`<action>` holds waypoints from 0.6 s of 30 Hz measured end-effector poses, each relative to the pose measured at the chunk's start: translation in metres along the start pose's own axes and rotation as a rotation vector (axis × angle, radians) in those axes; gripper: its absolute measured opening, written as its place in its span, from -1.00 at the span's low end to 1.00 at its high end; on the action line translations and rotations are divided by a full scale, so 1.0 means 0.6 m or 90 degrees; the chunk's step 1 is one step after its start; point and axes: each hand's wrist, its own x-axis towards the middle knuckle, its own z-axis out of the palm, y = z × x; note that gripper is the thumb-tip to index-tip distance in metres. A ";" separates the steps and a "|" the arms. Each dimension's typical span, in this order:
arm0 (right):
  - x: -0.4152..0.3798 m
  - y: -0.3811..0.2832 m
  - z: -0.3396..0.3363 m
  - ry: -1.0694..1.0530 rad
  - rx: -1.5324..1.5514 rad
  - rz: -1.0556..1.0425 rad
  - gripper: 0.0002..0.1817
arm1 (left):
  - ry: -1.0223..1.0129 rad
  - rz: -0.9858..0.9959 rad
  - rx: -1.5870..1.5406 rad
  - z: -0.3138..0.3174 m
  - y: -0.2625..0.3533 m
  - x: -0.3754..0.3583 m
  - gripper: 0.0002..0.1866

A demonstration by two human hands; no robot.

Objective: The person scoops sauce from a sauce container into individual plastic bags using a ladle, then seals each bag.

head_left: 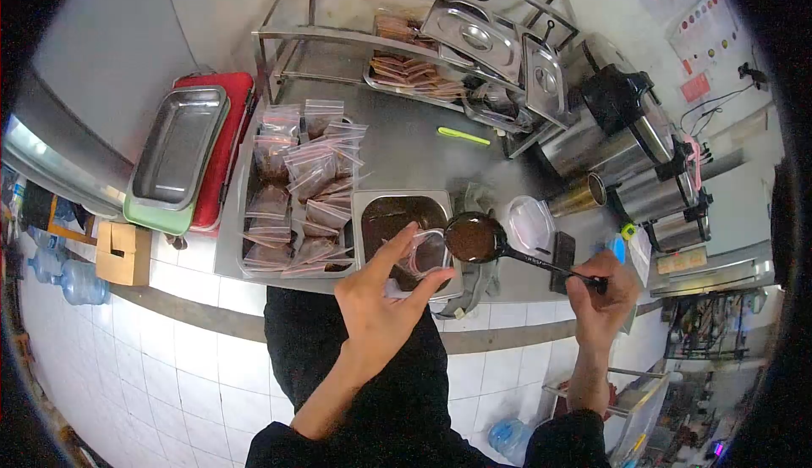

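Note:
My left hand (pixel 381 303) grips a small clear zip bag (pixel 425 253), its mouth spread between thumb and fingers. Beneath the bag is a steel pan (pixel 365 197) with dark brown powder (pixel 391 214) in it. In my right hand (pixel 605 294) is the handle of a black measuring scoop (pixel 533 259). The scoop's bowl holds brown powder, level near its rim, just right of the bag's mouth. Left of the pan, a tray (pixel 245 206) bears many zip bags (pixel 309 167) with brown contents, piled in rows.
A grey cloth (pixel 480 286) lies right of the pan, near a clear plastic tub (pixel 530 222). Behind stands a metal rack (pixel 338 41) with packets and steel lids. Large steel dispensers (pixel 592 142) line the right side. A lime-green tool (pixel 463 135) rests on the counter.

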 end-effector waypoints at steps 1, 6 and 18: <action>0.000 -0.004 0.002 0.008 -0.033 -0.051 -0.86 | 0.001 0.006 0.015 0.001 0.005 0.001 -0.38; -0.008 -0.015 0.010 0.052 -0.144 -0.204 -0.84 | 0.023 0.115 0.059 0.003 0.000 0.005 -0.39; -0.032 -0.008 0.027 0.060 -0.182 -0.279 -0.80 | 0.032 0.110 0.072 -0.008 0.002 0.003 -0.40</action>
